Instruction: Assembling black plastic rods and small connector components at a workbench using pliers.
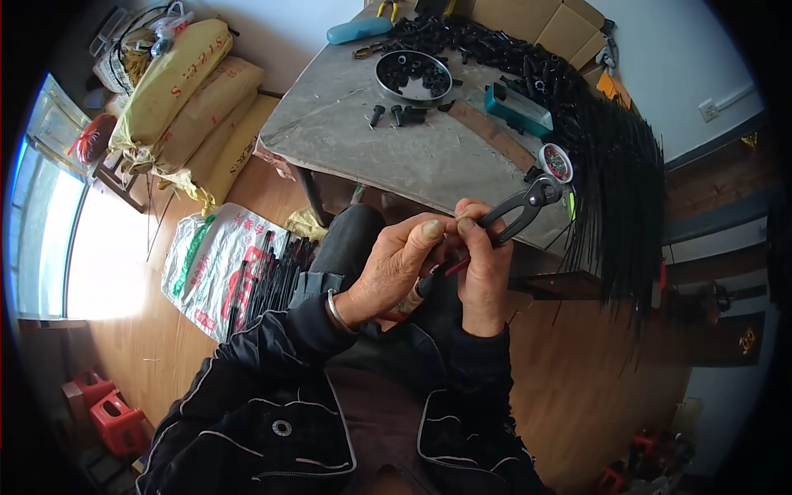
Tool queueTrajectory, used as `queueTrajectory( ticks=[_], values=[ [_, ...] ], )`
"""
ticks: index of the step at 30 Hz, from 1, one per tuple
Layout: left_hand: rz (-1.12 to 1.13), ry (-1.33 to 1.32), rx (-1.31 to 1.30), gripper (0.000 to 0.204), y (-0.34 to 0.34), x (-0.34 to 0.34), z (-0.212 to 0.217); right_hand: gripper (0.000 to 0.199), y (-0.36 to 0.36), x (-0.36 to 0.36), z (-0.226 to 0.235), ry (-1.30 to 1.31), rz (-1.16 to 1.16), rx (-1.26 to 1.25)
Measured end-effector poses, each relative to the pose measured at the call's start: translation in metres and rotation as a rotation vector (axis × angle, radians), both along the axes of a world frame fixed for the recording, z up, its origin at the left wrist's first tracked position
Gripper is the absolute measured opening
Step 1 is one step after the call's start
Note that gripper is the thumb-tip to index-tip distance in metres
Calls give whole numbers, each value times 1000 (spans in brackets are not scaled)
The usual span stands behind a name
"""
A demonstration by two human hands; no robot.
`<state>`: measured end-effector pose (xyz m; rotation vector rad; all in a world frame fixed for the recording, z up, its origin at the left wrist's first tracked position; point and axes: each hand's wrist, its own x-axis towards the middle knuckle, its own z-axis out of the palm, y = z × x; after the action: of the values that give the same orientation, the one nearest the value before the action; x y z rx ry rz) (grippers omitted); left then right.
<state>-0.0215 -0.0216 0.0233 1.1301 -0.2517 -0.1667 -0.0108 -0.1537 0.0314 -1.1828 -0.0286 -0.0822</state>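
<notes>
My right hand [485,276] is closed around a pair of dark end-cutting pincers [513,216], whose jaws point up and to the right over the table's front edge. A red handle end shows below the fingers. Close against it, my left hand [392,268] is closed in a pinch, thumb on top; whatever lies between its fingertips is hidden. Both hands are held above my lap. Beyond them on the grey table [330,124] are a round metal bowl [414,96] of small black parts and several short black fittings [399,115] in front of it.
A teal box [518,111], a flat strip [492,136] and a small round tin [555,163] lie on the table. Long black rods [615,190] overhang its right edge. Stuffed sacks [177,91] stand at left; more rods [268,280] rest on a white plastic sack [198,285]. Red stools [118,421] stand lower left.
</notes>
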Motion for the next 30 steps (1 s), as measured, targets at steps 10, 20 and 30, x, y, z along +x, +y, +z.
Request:
queueTrajectory(
  ticks=[10,20,30],
  values=[
    [7,-30,-11,49,6,-8,1,8,9,-17,1,0,-157,-221],
    [111,15,-144,43,18,-7,-15,18,38,-23,7,43,-24,-195],
    [106,42,-130,40,33,-7,-9,17,47,-20,8,22,39,-305]
  ],
)
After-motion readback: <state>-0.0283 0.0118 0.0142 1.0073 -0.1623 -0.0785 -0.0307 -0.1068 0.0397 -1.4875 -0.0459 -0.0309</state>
